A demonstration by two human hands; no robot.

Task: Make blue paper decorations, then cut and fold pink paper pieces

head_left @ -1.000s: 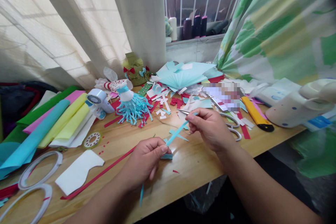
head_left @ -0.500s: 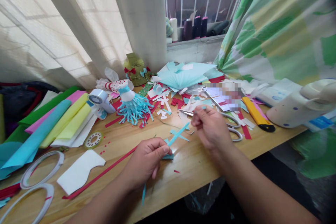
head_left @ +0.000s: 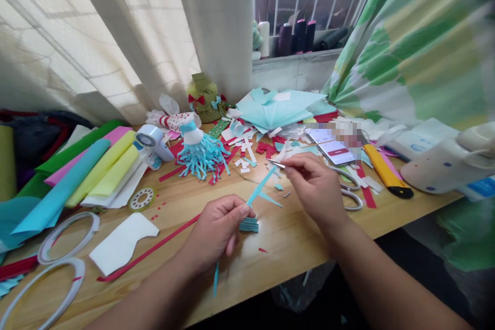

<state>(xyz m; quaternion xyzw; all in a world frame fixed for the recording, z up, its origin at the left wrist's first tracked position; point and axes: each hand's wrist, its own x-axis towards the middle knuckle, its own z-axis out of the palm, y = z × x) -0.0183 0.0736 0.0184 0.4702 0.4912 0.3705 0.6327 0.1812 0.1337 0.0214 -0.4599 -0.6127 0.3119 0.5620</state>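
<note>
Pinching a blue paper strip (head_left: 262, 185) tightly between thumb and fingers above the wooden table (head_left: 294, 234), the left hand (head_left: 222, 221) hides part of it; whether the narrow tail (head_left: 215, 279) dangling below belongs, I can't tell. Lengthwise it slants, free end up and right. The right hand (head_left: 315, 185), fingers curled, blocks the scissors' (head_left: 279, 164) middle; its grip is unclear.

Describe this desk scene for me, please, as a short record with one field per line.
left hand: pinching a blue paper strip
right hand: fingers curled in front of scissors; contact unclear
near left hand: pleated blue paper, long red strip
beyond hands: fringed blue piece with white top
right side: phone, yellow-and-black cutter
left side: rolled coloured papers
surface: wooden table
</note>
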